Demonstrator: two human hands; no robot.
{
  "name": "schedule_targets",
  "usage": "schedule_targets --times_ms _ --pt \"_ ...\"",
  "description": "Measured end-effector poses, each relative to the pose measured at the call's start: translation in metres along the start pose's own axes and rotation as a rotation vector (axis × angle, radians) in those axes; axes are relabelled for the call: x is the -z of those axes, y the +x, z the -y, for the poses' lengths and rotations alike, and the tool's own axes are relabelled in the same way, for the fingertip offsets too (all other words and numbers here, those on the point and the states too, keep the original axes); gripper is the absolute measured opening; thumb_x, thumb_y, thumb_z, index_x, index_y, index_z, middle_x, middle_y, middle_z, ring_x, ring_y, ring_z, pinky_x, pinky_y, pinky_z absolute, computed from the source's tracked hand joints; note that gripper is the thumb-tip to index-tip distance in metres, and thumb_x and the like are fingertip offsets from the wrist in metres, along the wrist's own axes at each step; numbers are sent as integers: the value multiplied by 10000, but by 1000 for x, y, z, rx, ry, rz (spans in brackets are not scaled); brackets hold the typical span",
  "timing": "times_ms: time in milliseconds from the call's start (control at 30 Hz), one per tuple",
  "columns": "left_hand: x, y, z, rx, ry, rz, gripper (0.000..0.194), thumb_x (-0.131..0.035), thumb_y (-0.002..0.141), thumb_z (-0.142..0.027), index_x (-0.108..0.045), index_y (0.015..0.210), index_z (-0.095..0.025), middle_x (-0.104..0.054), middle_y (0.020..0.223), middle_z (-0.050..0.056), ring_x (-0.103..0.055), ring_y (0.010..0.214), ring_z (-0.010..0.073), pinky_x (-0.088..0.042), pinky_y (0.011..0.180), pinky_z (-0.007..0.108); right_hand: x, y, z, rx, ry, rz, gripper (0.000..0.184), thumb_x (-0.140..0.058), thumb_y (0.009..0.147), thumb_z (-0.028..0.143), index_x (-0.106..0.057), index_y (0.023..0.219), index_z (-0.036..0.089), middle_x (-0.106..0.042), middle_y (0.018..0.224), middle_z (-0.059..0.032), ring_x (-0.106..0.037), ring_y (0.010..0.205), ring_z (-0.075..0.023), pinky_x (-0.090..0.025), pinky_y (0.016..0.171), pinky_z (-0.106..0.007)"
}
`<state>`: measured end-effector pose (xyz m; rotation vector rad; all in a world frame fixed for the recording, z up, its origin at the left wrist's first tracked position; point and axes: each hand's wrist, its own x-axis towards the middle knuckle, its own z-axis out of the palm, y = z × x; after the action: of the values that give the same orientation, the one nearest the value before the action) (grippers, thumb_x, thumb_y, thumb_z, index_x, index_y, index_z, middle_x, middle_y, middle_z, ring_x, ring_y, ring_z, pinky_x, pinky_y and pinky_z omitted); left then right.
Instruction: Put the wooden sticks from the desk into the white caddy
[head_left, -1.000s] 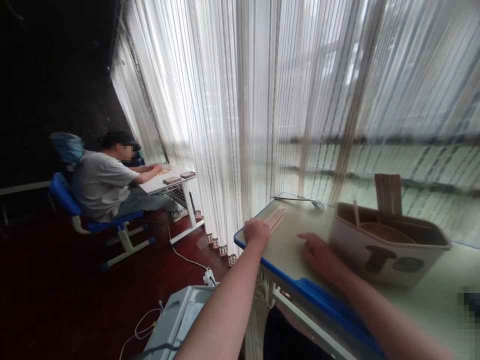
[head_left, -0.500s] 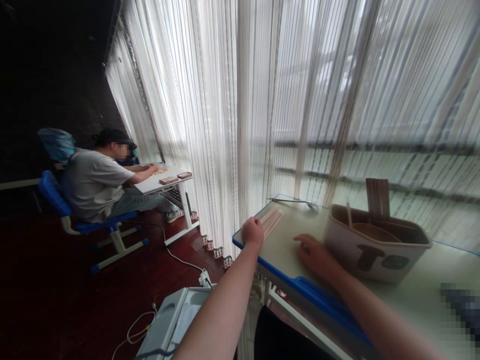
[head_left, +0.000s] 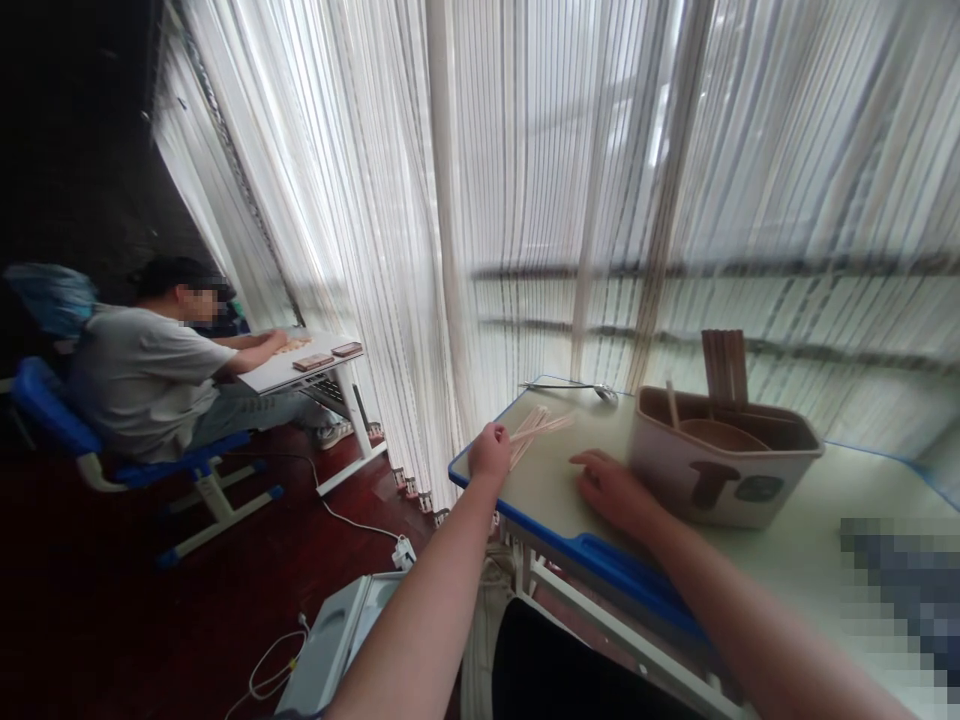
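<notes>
At the left end of the desk, my left hand (head_left: 489, 453) is closed around the near ends of some thin wooden chopsticks (head_left: 553, 425). They point right, across other pale chopsticks (head_left: 526, 442) lying on the desktop. How many are in my grip, I cannot make out. My right hand (head_left: 609, 488) rests on the desktop with loosely bent fingers apart and nothing in it. Just beyond it stands a pale bin (head_left: 690, 480) with a brown rim, holding a round brown bowl (head_left: 720, 438), a stick-like handle and a brown slatted piece (head_left: 724, 368).
A metal ladle (head_left: 604, 393) lies along the desk's far edge. Sheer curtains (head_left: 525, 200) hang behind the blue-edged desk (head_left: 555, 500). To the left a seated person (head_left: 157, 360) works at a white table (head_left: 274, 375). A cable and a grey case (head_left: 337, 640) are on the floor.
Some chopsticks in my left hand have swung to the right, crossing those on the desk. My right hand stays beside the bin. The view has turned slightly right.
</notes>
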<state>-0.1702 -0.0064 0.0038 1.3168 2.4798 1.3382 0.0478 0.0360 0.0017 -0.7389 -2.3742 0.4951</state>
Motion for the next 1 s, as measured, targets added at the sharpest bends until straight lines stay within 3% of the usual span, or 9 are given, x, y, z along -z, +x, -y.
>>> schedule_targets --times_ms 233,400,533,800,933,1000 --pt "1 -1 -2 -51 97 48 313 -392 837 -377 -654 811 -206 -675 821 74 -591 769 195 -372 649 265 0 -1 -1 -3 -19 -2 278 -436 798 221 -557 1048 201 -547 1075 -73 -547 899 -173 -417 848 -320" --pt "1 -4 -4 -153 62 -28 319 -367 856 -356 -647 850 -202 -674 814 75 -598 759 190 -375 640 258 0 0 -2 -11 -30 -1 275 -448 793 221 -565 1041 196 -549 1074 -78 -545 919 -179 -414 861 -331" --pt "1 -7 -7 -175 -6 -80 306 -362 864 -363 -617 921 -203 -663 692 54 -608 688 179 -377 612 250 0 -1 0 8 -41 -5 286 -466 786 222 -561 1053 186 -521 1094 -90 -525 982 -185 -399 905 -335" --pt "6 -16 -16 -326 -195 -133 300 -377 860 -379 -599 905 -183 -623 633 28 -608 590 144 -398 574 227 2 0 6 52 -29 -172 329 -462 795 227 -509 1121 211 -432 1204 -91 -443 1124 -200 -358 977 -383" --pt "11 -23 -18 -309 -390 -98 286 -418 836 -403 -604 876 -191 -549 521 -22 -567 472 119 -404 518 213 1 4 7 34 42 -229 449 -452 801 218 -407 1247 231 -369 1301 -102 -543 910 -159 -461 839 -356" --pt "13 -26 -19 -264 -466 -97 284 -444 817 -417 -612 859 -191 -508 479 -38 -544 432 114 -396 482 210 0 6 6 12 76 -198 428 -448 808 226 -426 1236 231 -427 1264 -100 -558 781 -135 -486 756 -330"
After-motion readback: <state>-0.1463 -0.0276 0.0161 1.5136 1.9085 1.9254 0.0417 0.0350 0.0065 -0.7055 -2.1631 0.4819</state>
